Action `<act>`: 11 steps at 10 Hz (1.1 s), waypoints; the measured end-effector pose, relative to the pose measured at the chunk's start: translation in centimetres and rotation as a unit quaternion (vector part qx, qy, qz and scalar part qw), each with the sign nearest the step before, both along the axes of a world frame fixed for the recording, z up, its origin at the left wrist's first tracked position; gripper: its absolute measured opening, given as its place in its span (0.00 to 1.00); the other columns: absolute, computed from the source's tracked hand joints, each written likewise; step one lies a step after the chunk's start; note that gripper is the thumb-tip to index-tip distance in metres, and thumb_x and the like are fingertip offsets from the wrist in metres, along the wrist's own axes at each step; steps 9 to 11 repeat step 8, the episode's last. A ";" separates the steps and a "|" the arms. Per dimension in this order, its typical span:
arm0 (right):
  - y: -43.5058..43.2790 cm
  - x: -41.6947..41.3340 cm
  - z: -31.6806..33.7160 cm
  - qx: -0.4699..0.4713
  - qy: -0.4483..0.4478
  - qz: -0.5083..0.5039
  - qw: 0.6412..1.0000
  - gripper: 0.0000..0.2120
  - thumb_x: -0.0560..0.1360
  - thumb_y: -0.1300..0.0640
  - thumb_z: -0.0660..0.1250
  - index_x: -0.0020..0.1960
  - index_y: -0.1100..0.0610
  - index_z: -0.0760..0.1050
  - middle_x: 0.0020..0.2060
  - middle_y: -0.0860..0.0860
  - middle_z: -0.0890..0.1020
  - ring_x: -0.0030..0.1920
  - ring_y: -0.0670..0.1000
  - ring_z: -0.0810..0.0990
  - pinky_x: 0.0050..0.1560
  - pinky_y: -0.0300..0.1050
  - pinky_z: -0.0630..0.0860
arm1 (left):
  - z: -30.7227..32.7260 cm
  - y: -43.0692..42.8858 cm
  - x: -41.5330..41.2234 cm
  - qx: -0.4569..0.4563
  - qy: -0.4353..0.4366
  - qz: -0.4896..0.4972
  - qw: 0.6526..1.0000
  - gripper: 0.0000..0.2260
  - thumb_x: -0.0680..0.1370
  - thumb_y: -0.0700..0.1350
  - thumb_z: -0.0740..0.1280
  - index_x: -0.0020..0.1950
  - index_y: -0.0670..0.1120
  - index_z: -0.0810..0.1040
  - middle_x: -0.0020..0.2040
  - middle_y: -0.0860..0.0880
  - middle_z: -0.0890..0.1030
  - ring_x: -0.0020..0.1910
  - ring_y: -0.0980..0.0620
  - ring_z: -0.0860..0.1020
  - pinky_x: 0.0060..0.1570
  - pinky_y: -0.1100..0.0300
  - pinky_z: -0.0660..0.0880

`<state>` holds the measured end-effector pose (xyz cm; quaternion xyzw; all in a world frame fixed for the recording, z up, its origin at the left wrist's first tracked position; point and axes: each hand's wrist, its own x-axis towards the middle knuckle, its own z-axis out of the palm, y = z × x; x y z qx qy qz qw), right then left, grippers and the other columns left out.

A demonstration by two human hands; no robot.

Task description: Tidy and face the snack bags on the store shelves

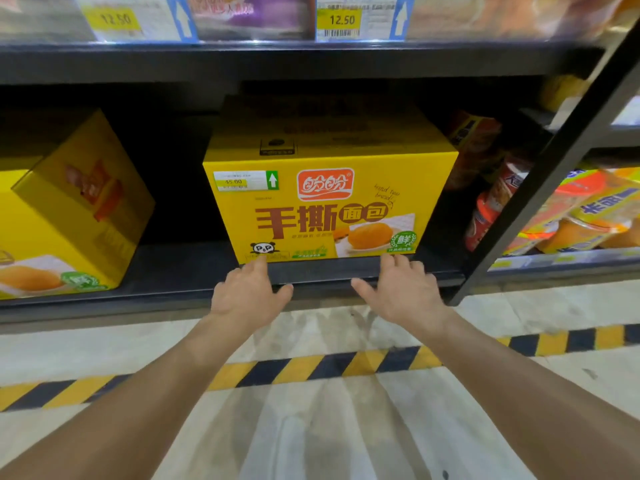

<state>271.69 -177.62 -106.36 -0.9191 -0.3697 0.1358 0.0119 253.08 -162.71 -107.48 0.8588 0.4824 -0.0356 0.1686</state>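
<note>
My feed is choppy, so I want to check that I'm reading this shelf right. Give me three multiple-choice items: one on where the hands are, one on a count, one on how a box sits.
1. Where are the left hand and right hand?
A) at the lower front edge of the middle yellow box
B) on the floor stripe
C) up at the top shelf

2. How many 12.50 price tags show on the upper shelf edge?
A) one
B) two
C) four

3. How does the yellow box on the left sit?
A) squared to the front
B) turned at an angle
C) on the floor

Answers:
1 A: both hands, open, reach the box's bottom edge.
2 B: one tag is left of centre and one is right.
3 B: its faces slant away from the shelf front.
</note>
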 end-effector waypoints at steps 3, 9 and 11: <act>-2.8 -5.8 2.3 -0.075 -0.010 0.068 0.995 0.38 0.81 0.31 0.55 0.82 0.55 0.56 0.78 0.56 0.66 0.76 0.63 0.66 0.73 0.63 0.66 | 3.8 -3.9 -4.7 0.040 0.116 -0.098 0.988 0.28 0.82 0.66 0.59 0.75 0.49 0.69 0.72 0.46 0.77 0.71 0.41 0.73 0.71 0.42 0.68; -10.0 -17.8 45.3 -0.102 -0.031 0.116 0.988 0.38 0.81 0.33 0.57 0.81 0.56 0.55 0.78 0.57 0.65 0.77 0.63 0.64 0.74 0.65 0.63 | 45.2 -11.9 -13.0 0.042 0.091 -0.133 0.986 0.30 0.81 0.69 0.59 0.74 0.50 0.70 0.73 0.48 0.76 0.74 0.41 0.69 0.75 0.37 0.63; -10.0 -17.8 45.3 -0.102 -0.031 0.116 0.988 0.38 0.81 0.33 0.57 0.81 0.56 0.55 0.78 0.57 0.65 0.77 0.63 0.64 0.74 0.65 0.63 | 45.2 -11.9 -13.0 0.042 0.091 -0.133 0.986 0.30 0.81 0.69 0.59 0.74 0.50 0.70 0.73 0.48 0.76 0.74 0.41 0.69 0.75 0.37 0.63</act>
